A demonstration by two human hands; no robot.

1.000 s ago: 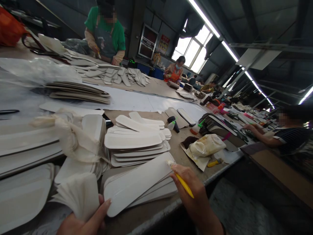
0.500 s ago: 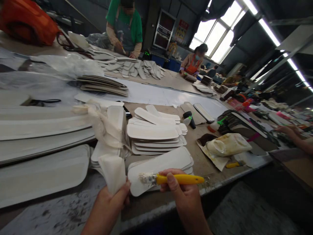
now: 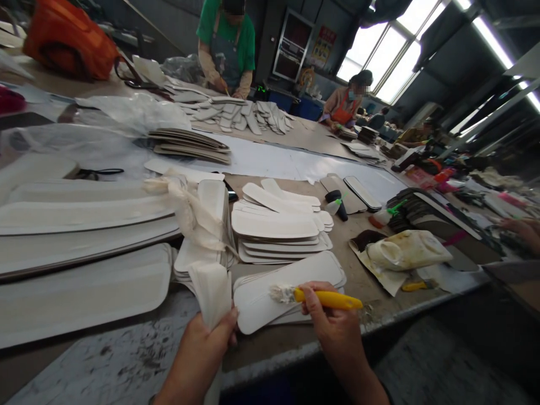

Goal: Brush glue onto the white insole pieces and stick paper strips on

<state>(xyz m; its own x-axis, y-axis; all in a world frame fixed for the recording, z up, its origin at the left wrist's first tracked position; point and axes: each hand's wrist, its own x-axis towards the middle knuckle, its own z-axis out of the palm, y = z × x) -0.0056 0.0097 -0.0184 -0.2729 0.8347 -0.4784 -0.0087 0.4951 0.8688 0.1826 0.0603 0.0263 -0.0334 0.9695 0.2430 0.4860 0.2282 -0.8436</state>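
Yellow-handled, the brush (image 3: 324, 298) lies in the right hand (image 3: 333, 318), fingers closed round it, bristles over the topmost white panel (image 3: 261, 298) near the surface's (image 3: 291, 346) edge. The left hand (image 3: 211, 332) pinches a pale fanned bundle (image 3: 213, 289); beyond stand stacked panels (image 3: 276, 225).

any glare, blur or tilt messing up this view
Head view: the window is blown out white and the plastic sheeting shines; the room leans; the floor is in deep shadow; the co-worker's hand at far right is blurry, while the brush in the right hand reads clearly.
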